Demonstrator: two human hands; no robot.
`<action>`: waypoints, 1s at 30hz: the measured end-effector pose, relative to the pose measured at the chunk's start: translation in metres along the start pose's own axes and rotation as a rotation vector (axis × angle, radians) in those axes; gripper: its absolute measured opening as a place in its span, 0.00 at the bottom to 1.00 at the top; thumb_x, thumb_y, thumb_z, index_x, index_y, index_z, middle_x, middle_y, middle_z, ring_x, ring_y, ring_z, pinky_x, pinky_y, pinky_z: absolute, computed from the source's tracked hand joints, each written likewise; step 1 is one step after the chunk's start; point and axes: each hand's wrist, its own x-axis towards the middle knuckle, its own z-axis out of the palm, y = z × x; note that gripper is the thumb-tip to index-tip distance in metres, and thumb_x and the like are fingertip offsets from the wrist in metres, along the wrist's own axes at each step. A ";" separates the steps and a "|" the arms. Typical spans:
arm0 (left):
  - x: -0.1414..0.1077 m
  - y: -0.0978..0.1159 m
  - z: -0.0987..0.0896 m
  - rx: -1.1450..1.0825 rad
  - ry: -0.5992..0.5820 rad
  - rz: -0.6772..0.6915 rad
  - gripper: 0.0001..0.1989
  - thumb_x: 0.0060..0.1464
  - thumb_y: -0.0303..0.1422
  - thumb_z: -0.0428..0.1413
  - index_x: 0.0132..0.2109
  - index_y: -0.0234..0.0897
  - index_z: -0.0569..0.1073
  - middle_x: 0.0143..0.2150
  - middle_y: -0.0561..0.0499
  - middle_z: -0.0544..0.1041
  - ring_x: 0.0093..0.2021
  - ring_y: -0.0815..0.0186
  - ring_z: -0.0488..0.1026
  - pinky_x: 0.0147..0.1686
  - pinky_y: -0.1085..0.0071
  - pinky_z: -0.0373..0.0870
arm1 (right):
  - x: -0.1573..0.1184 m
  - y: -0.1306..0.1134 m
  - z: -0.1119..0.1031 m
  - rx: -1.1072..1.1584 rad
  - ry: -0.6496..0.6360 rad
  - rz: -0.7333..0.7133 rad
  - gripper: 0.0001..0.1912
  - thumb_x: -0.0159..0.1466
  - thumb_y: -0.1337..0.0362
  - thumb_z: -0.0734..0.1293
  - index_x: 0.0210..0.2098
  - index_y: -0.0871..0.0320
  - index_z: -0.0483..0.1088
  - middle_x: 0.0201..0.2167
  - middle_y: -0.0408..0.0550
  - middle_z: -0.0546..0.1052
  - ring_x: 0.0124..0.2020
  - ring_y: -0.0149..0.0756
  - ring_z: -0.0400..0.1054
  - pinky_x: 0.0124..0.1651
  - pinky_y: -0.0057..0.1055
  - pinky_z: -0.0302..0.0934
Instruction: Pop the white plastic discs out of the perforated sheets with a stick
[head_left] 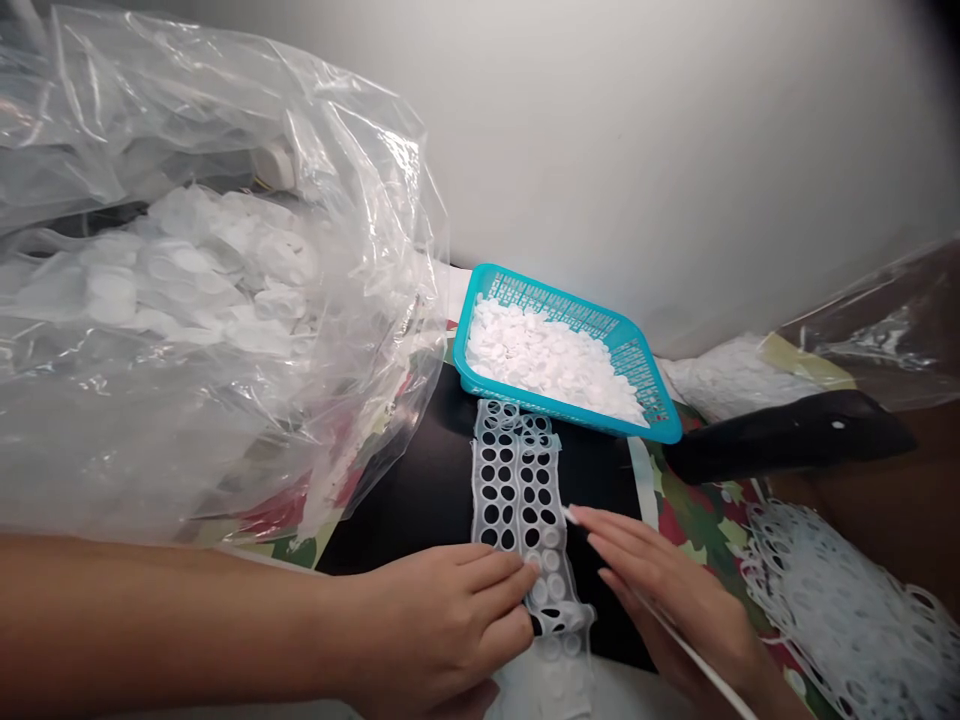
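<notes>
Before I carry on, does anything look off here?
Yes: the translucent perforated strip looks buckled beside the left hand, where its disc-filled section bunches up, while the part nearer the teal basket lies flat.

Bright, diffuse light fills the scene and washes the pale wall (637, 150) ahead of the left hand (427, 630) and right hand (667, 590). Sharp white glare streaks the plastic bag (225, 320) left of them. Shadows beyond the hands stay soft beneath the teal basket (637, 360). The top right corner darkens, wide-lens distortion bends the edges, and fine detail looks slightly soft
</notes>
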 end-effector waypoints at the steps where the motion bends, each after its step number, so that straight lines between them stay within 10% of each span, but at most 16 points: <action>1: 0.000 0.000 -0.001 -0.026 -0.004 -0.016 0.17 0.54 0.35 0.52 0.47 0.26 0.70 0.60 0.34 0.67 0.55 0.54 0.68 0.58 0.66 0.61 | -0.002 0.001 0.000 0.016 -0.065 -0.020 0.20 0.66 0.76 0.60 0.57 0.59 0.64 0.53 0.55 0.76 0.57 0.38 0.69 0.53 0.32 0.71; 8: -0.002 -0.005 -0.007 -0.177 -0.082 -0.085 0.33 0.64 0.43 0.44 0.67 0.23 0.52 0.69 0.37 0.54 0.63 0.54 0.60 0.61 0.63 0.56 | -0.012 0.007 0.008 0.016 -0.157 -0.093 0.19 0.67 0.74 0.60 0.58 0.61 0.63 0.55 0.55 0.74 0.61 0.39 0.64 0.59 0.37 0.66; 30: -0.001 -0.005 -0.004 -0.157 -0.084 -0.083 0.33 0.62 0.43 0.46 0.66 0.23 0.54 0.68 0.37 0.57 0.60 0.54 0.62 0.58 0.62 0.58 | -0.016 -0.003 0.011 -0.005 -0.245 0.003 0.23 0.69 0.73 0.58 0.63 0.57 0.60 0.61 0.54 0.68 0.62 0.39 0.62 0.60 0.31 0.65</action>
